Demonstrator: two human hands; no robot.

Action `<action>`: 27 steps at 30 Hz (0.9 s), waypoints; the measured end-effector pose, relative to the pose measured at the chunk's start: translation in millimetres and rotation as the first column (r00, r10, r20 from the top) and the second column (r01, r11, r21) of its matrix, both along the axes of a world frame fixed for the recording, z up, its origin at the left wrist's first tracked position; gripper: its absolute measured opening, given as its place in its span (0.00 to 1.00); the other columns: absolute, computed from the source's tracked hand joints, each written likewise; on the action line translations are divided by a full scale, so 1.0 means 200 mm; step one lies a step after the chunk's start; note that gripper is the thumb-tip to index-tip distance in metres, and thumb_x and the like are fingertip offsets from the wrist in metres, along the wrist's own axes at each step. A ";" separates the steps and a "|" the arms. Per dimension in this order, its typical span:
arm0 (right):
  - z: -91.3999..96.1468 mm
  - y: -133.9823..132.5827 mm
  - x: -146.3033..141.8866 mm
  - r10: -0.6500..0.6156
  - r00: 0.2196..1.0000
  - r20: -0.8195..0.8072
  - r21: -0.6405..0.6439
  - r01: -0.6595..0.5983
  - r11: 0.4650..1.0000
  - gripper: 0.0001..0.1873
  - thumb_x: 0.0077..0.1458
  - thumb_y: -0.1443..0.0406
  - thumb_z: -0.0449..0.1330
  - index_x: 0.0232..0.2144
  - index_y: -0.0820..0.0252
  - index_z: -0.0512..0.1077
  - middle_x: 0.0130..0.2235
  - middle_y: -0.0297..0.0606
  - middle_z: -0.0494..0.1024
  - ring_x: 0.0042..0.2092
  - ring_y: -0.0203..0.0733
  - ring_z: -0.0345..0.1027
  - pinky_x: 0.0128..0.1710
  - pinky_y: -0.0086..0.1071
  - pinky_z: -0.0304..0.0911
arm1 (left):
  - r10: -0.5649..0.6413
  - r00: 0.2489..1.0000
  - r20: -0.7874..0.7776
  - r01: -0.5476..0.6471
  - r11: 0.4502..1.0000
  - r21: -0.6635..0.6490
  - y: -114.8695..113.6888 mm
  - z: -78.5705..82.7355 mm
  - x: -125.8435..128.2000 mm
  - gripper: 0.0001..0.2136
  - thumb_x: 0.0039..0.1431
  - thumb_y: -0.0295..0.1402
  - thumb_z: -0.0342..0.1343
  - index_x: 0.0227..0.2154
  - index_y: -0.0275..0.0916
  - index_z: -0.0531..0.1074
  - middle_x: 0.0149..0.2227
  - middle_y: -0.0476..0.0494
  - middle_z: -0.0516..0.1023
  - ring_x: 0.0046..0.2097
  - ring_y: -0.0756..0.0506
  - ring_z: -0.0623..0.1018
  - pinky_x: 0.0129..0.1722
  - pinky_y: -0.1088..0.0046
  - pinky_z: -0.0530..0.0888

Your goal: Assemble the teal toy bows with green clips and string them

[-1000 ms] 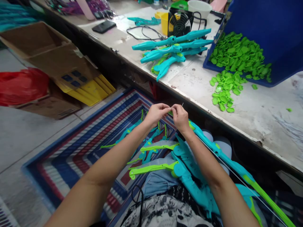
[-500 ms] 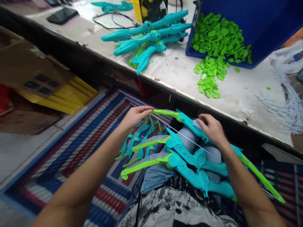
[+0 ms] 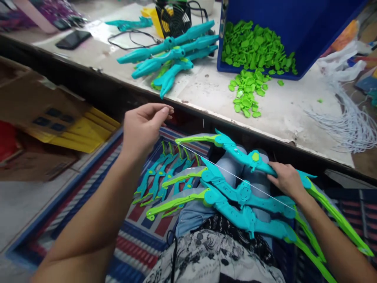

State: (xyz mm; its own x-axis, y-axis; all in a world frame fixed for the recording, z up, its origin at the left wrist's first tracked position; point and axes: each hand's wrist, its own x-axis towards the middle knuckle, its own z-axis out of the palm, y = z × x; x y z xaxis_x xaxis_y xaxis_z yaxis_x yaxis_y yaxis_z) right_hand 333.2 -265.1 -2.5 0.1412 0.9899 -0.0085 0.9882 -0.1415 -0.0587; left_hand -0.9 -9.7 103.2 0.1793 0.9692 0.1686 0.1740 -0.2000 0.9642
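Observation:
Across my lap lie several turquoise and lime-green toy bows. My right hand [image 3: 287,179] is closed round the turquoise body of the farthest toy bow [image 3: 240,155], right of its green hexagonal centre piece [image 3: 255,157]. A white string [image 3: 215,166] runs from that bow's left green tip across the lap. Two more bows lie nearer my body, a middle bow [image 3: 225,190] and a near bow [image 3: 232,214]. My left hand [image 3: 144,124] is raised beyond the left tip, apart from the bow. Its thumb and fingers are pressed together, and nothing shows between them.
On the table [image 3: 203,92] stand a stack of turquoise bow parts [image 3: 173,51], a blue bin [image 3: 300,39] spilling green pieces [image 3: 250,92], a small fan [image 3: 173,19], a phone [image 3: 73,39] and white strings [image 3: 350,122]. More bows [image 3: 159,173] lie on the striped rug by cartons [image 3: 35,110].
My left hand has let go of the bow's left tip and moved up and left. My right hand has moved right along the body, uncovering the green centre piece.

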 end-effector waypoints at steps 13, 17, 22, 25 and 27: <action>0.58 0.85 -0.46 0.159 0.546 -0.823 -0.306 -0.661 0.685 0.20 0.50 0.49 0.61 0.31 0.61 0.78 0.30 0.36 0.80 0.30 0.37 0.71 0.28 0.27 0.64 | -0.062 0.653 -0.755 0.640 0.579 0.506 -0.22 -0.09 0.01 0.23 0.60 0.26 0.46 0.60 0.40 0.61 0.57 0.34 0.66 0.61 0.35 0.63 0.61 0.45 0.55; 0.59 1.10 -0.75 0.217 0.548 -0.808 -0.323 -0.720 0.614 0.17 0.42 0.53 0.68 0.23 0.62 0.77 0.20 0.31 0.74 0.23 0.32 0.64 0.24 0.26 0.61 | 0.066 0.442 -0.895 0.694 0.606 0.388 -0.05 -0.12 -0.28 0.24 0.61 0.26 0.41 0.61 0.38 0.60 0.45 0.34 0.71 0.48 0.38 0.71 0.49 0.57 0.68; 0.70 1.24 -0.95 0.453 0.636 -0.624 0.055 -0.543 0.838 0.25 0.56 0.49 0.55 0.22 0.62 0.75 0.21 0.34 0.73 0.26 0.33 0.66 0.26 0.27 0.62 | 0.115 0.353 -0.929 0.424 0.865 0.268 -0.04 -0.34 -0.85 0.25 0.54 0.28 0.47 0.57 0.37 0.64 0.40 0.35 0.72 0.43 0.37 0.72 0.43 0.61 0.69; 0.64 1.11 -0.87 0.394 0.747 -0.536 0.325 -0.249 0.912 0.24 0.61 0.49 0.47 0.29 0.52 0.76 0.30 0.41 0.79 0.35 0.40 0.73 0.34 0.32 0.68 | -0.046 0.435 -0.899 0.161 0.987 0.028 -0.14 -0.68 -1.16 0.27 0.48 0.29 0.52 0.54 0.35 0.66 0.44 0.34 0.73 0.48 0.36 0.72 0.47 0.61 0.69; 0.48 0.93 -0.78 0.317 0.812 -0.490 0.292 -0.191 0.937 0.17 0.59 0.51 0.52 0.33 0.51 0.76 0.36 0.44 0.80 0.37 0.45 0.74 0.38 0.38 0.70 | -0.127 0.575 -0.809 -0.025 0.985 -0.173 -0.23 -0.94 -1.26 0.25 0.45 0.29 0.54 0.51 0.35 0.68 0.44 0.35 0.74 0.50 0.34 0.72 0.49 0.61 0.68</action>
State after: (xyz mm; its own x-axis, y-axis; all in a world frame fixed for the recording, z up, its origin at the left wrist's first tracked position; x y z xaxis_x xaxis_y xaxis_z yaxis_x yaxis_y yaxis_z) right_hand 176.2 -78.4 92.8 -0.0787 0.9740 0.2125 0.7971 0.1895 -0.5734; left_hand -253.5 -55.0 -85.5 0.2171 0.9517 -0.2173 0.8937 -0.1042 0.4363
